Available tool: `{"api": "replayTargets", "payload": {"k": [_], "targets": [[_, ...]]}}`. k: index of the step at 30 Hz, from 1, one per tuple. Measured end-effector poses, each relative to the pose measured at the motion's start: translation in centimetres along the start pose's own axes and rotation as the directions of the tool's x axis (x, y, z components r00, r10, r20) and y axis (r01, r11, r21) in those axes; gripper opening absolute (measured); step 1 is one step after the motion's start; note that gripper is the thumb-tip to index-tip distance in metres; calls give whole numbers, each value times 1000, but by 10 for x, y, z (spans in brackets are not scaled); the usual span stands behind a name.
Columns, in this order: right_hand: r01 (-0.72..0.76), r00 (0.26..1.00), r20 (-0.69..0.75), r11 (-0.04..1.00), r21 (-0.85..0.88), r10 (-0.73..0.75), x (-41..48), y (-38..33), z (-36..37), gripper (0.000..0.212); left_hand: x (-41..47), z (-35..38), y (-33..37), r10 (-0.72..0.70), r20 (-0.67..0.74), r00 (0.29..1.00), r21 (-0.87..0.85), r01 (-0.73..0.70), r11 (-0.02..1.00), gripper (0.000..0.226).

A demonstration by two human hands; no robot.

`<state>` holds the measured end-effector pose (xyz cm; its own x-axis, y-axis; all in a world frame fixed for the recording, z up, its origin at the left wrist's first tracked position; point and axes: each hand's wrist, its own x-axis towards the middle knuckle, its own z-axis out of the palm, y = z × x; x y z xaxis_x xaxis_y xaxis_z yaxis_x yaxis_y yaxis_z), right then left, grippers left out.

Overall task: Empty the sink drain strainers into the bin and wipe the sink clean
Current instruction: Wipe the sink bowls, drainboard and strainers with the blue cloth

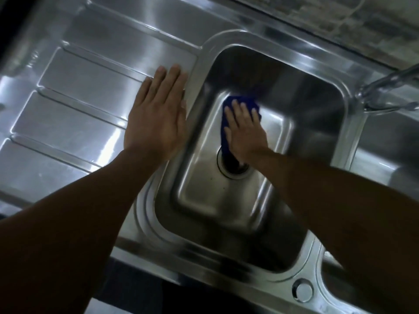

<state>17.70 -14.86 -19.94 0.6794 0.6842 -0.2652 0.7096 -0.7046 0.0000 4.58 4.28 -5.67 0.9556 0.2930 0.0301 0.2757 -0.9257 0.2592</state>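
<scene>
kitchen: steel sink point(322, 91), drainboard point(74, 91).

My flat left hand point(156, 114) rests on the ribbed stainless-steel drainboard point(74, 105) just beside the rectangular steel sink basin point(313, 91), whose floor carries a crumpled dark blue cloth point(235, 105) under my spread right hand point(246, 130), above the round drain opening point(231, 168).

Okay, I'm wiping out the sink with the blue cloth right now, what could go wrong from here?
The blue cloth under your right hand lies right at the open drain; its edge could slip in. No strainer shows there, so loosened bits may wash down. Your left hand braces flat on the shiny drainboard; it might slide if that is wet.
</scene>
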Motion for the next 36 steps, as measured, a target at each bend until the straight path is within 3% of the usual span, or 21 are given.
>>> {"api": "replayTargets", "payload": {"k": [3,6,8,11,18,23,27,32,36], "targets": [[-199,980,16,980,28,199,-15,24,10,64,0,0,-1,7,-7,1000,-7,-7,1000,55],[-473,881,55,869,143,470,-59,19,25,71,0,0,-1,2,-12,1000,-9,-3,1000,53],[-567,824,133,796,213,551,-84,-7,34,77,0,-1,0,4,-15,1000,-13,-4,1000,53],[-614,788,185,729,304,587,-123,-56,45,80,-1,-3,1,9,-21,1000,-4,-9,1000,54],[-551,834,122,797,249,538,-106,-37,51,77,0,0,1,10,-24,1000,1,-10,1000,54],[-392,920,109,891,230,377,-24,16,31,73,0,-1,0,2,-12,1000,-4,-2,1000,55],[-54,996,88,954,295,29,-3,-19,14,67,1,1,0,3,7,1000,13,-4,1000,54],[219,966,73,936,277,-247,-54,-64,16,65,0,-1,-1,12,1,1000,17,-12,1000,53],[414,882,172,895,164,-440,-83,-62,10,72,-1,-4,2,19,-7,1000,10,-19,1000,53]]}}
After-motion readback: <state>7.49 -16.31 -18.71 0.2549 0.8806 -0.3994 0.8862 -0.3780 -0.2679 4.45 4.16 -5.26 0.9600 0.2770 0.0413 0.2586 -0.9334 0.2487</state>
